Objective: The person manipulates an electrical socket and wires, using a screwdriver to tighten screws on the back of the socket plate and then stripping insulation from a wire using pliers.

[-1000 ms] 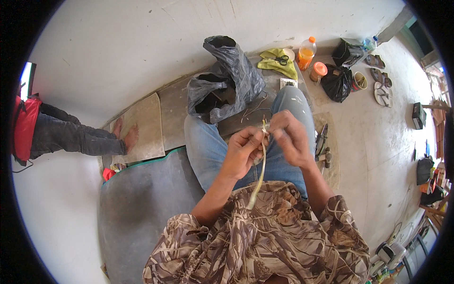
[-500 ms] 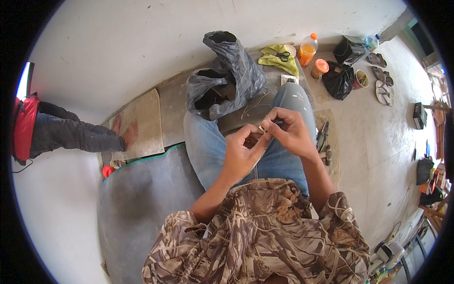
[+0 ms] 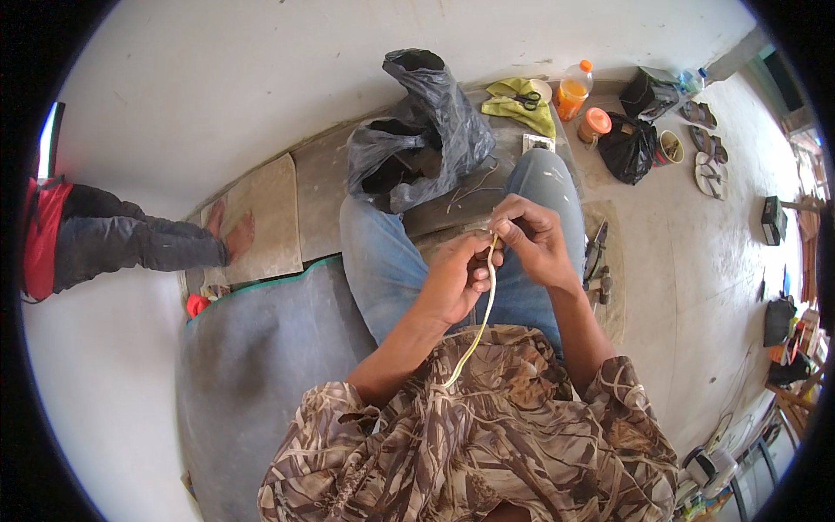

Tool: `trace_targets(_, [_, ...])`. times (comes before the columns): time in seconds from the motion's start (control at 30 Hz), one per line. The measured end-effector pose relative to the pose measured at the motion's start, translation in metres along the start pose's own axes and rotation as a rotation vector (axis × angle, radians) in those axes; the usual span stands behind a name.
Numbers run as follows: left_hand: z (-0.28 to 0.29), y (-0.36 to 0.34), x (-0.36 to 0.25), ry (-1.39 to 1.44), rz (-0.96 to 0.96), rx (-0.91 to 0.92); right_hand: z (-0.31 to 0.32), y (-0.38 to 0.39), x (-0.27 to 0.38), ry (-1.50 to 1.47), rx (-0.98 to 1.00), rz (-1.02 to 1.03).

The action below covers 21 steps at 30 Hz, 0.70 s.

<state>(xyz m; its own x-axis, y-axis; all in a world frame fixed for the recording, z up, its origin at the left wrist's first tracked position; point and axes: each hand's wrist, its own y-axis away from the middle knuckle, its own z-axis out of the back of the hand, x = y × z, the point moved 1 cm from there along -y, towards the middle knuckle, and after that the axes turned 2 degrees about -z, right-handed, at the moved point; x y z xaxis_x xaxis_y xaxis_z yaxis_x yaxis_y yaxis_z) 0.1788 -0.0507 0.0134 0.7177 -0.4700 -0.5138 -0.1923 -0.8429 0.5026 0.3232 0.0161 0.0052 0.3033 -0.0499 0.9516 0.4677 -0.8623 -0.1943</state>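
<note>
A thin white and yellow cable [image 3: 477, 339] hangs from my fingers down onto my camouflage shirt. My left hand [image 3: 458, 277] is closed on the cable near its upper end, above my lap. My right hand [image 3: 531, 244] pinches the cable's top end between thumb and forefinger, close against the left fingertips. Just beyond my knees lie a crumpled black plastic bag [image 3: 444, 139] and some wire offcuts [image 3: 470, 191]. A small white item [image 3: 537, 144] sits by my right knee.
Another person's legs and bare feet [image 3: 148, 239] are at the left. A yellow cloth with scissors [image 3: 517, 106], an orange-drink bottle [image 3: 573, 91], a lidded mug [image 3: 596, 126] and sandals [image 3: 709, 174] are beyond. Pliers [image 3: 595, 248] and a hammer [image 3: 600, 284] lie right of my leg.
My fingertips have come together at the cable's end. The cable, mostly hidden behind my hands half a second ago, now shows curving down over my left fingers to the shirt.
</note>
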Motion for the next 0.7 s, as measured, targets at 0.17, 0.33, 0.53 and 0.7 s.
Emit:
trace_targets(0.17, [-0.013, 0.000, 0.005, -0.045, -0.083, -0.042, 0.003, 0.003, -0.007, -0.102, -0.041, -0.015])
trace_targets(0.33, [-0.007, -0.009, 0.013, -0.245, -0.344, -0.019, 0.005, 0.004, -0.009, 0.101, -0.064, 0.077])
trace_targets(0.53, [-0.004, -0.007, 0.010, -0.379, -0.464, -0.027, 0.000, 0.006, -0.008, -0.032, -0.087, -0.003])
trace_targets(0.7, [-0.009, -0.002, 0.006, -0.614, -0.580, -0.075, -0.002, 0.009, -0.012, -0.051, -0.145, -0.096])
